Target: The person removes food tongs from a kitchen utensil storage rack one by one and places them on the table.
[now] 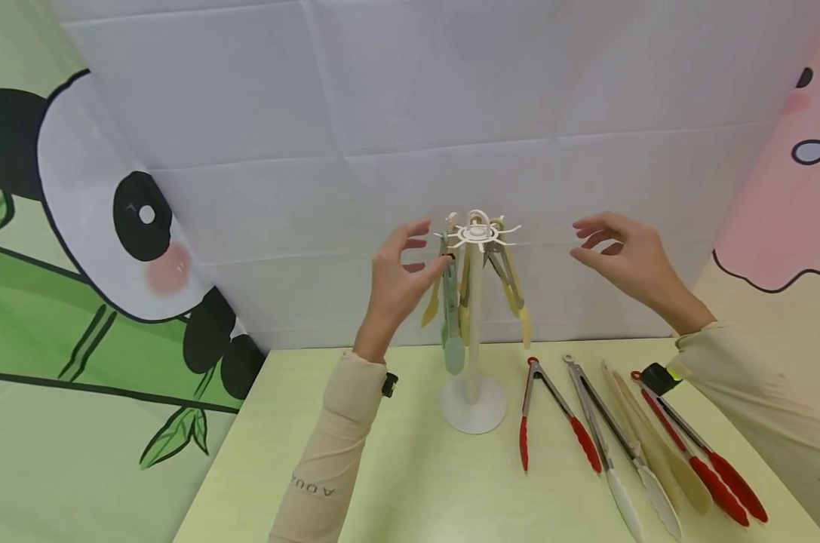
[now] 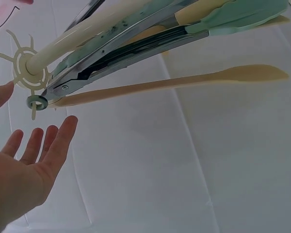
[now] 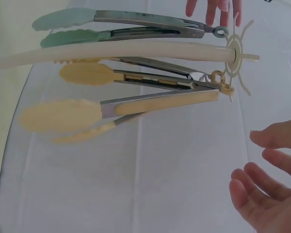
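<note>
A cream utensil rack (image 1: 475,324) stands upright on a round base, with hooks radiating from its top. From a left hook hang tongs with green tips (image 2: 254,15), their ring around the hook. My left hand (image 1: 401,264) is right beside that ring, its thumb near the hooks and its fingers spread around nothing. A tan long-handled spoon (image 2: 184,81) hangs behind the green tongs. Two pairs of yellow-tipped tongs (image 3: 63,114) hang on the rack's right and back hooks. To the right of the rack, my right hand (image 1: 623,253) hovers in the air, fingers loosely bent and holding nothing.
Right of the rack's base, small red-tipped tongs (image 1: 586,445) lie spread on the light table (image 1: 274,452). Beside them lie white-tipped tongs (image 1: 623,505), beige utensils (image 1: 688,483) and larger red-tipped tongs (image 1: 718,486). A printed cloth (image 1: 247,188) hangs close behind the table.
</note>
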Tool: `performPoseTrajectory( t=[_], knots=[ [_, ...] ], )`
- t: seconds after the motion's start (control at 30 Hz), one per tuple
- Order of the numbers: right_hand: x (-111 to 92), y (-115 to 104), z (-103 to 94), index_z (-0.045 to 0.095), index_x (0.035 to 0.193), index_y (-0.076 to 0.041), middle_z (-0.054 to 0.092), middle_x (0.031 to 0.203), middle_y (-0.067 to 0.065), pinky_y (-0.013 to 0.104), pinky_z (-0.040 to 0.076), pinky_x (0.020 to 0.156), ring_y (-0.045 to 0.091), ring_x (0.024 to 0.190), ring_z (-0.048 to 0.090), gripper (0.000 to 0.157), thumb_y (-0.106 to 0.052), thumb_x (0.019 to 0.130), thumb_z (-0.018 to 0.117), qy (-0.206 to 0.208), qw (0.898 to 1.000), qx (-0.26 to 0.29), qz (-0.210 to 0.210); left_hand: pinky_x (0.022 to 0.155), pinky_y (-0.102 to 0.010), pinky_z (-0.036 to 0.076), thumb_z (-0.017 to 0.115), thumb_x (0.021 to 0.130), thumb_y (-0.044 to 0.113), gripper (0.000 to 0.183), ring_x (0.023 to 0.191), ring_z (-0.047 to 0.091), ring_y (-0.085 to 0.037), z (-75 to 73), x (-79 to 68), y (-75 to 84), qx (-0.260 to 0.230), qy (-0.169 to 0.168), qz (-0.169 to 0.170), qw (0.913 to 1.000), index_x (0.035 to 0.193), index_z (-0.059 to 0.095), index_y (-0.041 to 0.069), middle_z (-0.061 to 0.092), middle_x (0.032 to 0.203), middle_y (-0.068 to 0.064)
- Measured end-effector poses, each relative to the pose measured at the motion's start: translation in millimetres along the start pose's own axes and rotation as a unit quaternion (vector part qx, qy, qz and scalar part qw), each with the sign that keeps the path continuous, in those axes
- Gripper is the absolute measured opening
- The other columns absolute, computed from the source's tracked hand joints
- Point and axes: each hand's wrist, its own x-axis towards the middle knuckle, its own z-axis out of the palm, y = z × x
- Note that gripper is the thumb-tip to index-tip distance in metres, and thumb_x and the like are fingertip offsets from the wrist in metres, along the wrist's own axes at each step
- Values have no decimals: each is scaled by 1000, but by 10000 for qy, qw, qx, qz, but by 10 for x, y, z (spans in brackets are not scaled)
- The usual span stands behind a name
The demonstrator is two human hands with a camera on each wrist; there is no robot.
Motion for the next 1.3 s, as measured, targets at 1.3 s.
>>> performPoseTrajectory(
  t=[1.3],
  knots=[
    [641,-745,584,62,122,-1,62,113,16,36,50,73,24,88,60,37,3,86,61,-1200,9831,260,-1361,82,-40,52,73,80,-1,48,104,58,-33,202,-392,-131,-726,-454,-822,9929,121,50,-6,59,116,-21]
  ],
)
